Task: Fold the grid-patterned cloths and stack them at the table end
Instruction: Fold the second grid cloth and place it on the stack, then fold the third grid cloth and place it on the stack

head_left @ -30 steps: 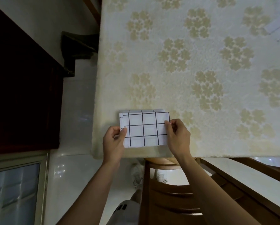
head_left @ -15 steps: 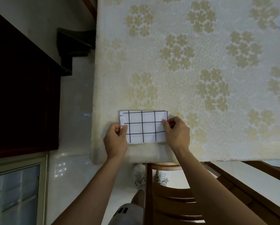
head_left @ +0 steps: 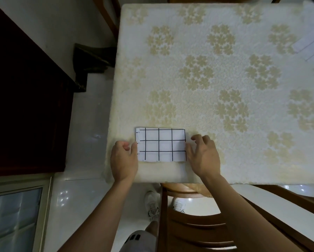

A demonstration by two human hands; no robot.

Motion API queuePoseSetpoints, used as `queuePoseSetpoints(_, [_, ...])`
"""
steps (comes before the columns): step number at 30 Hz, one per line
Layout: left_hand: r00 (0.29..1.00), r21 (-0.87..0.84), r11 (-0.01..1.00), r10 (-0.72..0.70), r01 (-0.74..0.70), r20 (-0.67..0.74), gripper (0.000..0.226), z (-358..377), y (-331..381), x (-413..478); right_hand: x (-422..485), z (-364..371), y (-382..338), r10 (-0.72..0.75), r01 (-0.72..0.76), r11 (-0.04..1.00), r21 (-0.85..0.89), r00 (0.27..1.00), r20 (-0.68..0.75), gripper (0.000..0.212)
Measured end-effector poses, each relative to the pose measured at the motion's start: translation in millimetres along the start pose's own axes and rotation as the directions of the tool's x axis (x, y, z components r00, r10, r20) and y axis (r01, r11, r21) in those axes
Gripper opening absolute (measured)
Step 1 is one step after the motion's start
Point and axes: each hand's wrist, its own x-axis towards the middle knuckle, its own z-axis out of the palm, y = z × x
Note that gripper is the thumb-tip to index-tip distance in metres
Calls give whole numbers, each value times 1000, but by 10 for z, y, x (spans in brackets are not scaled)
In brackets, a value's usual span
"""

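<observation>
A folded white cloth with a black grid point(head_left: 161, 144) lies flat on the table point(head_left: 216, 84), near its left near corner. My left hand point(head_left: 124, 158) sits at the cloth's left edge with loosely curled fingers, the thumb just touching that edge. My right hand point(head_left: 203, 155) hovers at the cloth's right edge with fingers spread and relaxed, fingertips at the border. Neither hand grips the cloth. Part of another grid-patterned cloth point(head_left: 312, 46) shows at the table's far right.
The table carries a cream floral cover and ends close to the cloth on the left and near sides. A wooden chair point(head_left: 198, 226) stands under the near edge. Dark wooden furniture point(head_left: 25, 106) stands left, across a strip of white floor.
Both hands have let go of the folded cloth, which they pinched by its side edges before. It now lies flat on the table, and the view has pulled back.
</observation>
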Motion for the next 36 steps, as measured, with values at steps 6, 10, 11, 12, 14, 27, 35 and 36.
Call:
queuePoseSetpoints(6, [914,210,894,405,-397,4,34,-305,210,-322,-109,-359,-100,-251,228,953,-200,963,-99,42])
queuePoseSetpoints(10, [838,292,790,537,-539,95,51,-441,282,-562,-248,-577,-207,-339,310,927,-213,933,-117,46])
queuePoseSetpoints(11, [821,316,764,560,-563,108,53,-476,293,-625,-294,-621,-232,-351,320,923,-215,929,-121,47])
queuePoseSetpoints(12, [799,346,730,588,-590,122,55,-506,300,-686,-345,-663,-255,-363,332,918,-219,923,-124,47])
queuePoseSetpoints(14, [752,403,651,637,-643,171,59,-552,306,-801,-468,-723,-286,-391,357,904,-235,913,-118,49])
queuePoseSetpoints(27, [625,458,456,700,-763,345,65,-612,250,-1236,-1256,-808,-111,-346,324,902,-284,938,-26,60])
queuePoseSetpoints(35, [516,398,364,757,-842,400,63,-525,419,-1321,-1502,-957,136,-180,149,946,-289,980,-84,61])
queuePoseSetpoints(36, [498,385,349,762,-854,414,63,-491,446,-1337,-1544,-990,186,-151,117,949,-293,984,-95,61])
